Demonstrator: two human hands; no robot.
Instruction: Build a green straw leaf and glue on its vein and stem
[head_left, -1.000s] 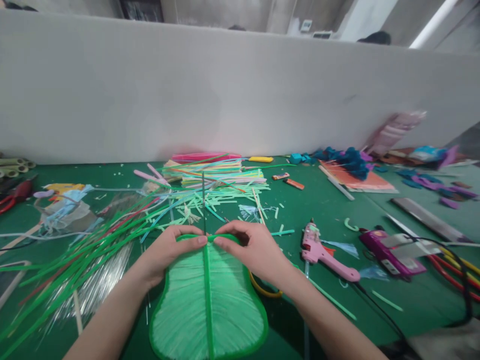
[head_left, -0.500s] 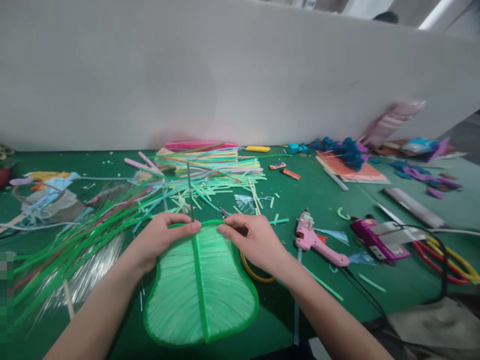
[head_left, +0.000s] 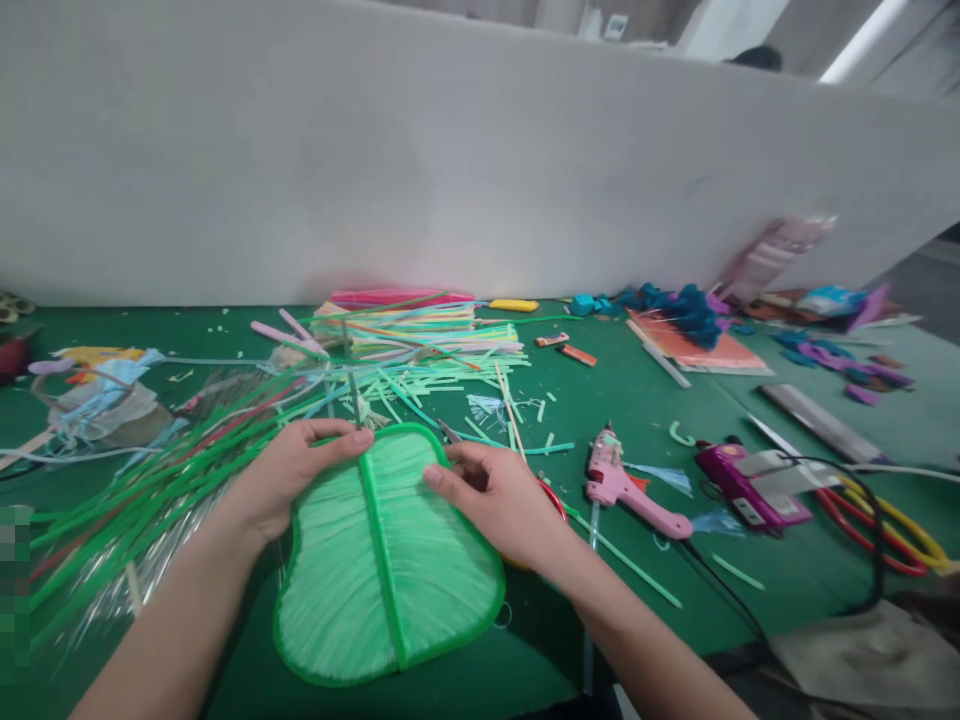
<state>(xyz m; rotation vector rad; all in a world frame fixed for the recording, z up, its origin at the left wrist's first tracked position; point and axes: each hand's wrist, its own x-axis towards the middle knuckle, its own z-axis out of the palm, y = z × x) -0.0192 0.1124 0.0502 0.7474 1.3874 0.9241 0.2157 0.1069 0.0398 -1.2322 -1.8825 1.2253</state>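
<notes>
A flat green leaf shape [head_left: 420,570] with a raised midrib and a green rim lies on the green table [head_left: 630,400]. A thin dark wire [head_left: 351,388] sticks up from its far tip. My left hand [head_left: 289,475] pinches the leaf's top edge next to that wire. My right hand [head_left: 499,500] holds the leaf's upper right rim, thumb pressed on its surface. Under the right hand lie scissors: a metal tip [head_left: 450,432] shows beyond the fingers and a red handle [head_left: 553,495] behind them.
Long green strips [head_left: 150,480] fan out at the left. Cut coloured straws [head_left: 420,335] are piled beyond the leaf. A pink glue gun [head_left: 630,490] and a purple one [head_left: 750,485] with cables lie at the right. A grey partition [head_left: 450,170] backs the table.
The leaf has swung so its tip points further left. My left hand followed it, and my right hand slid from the tip down along the right rim.
</notes>
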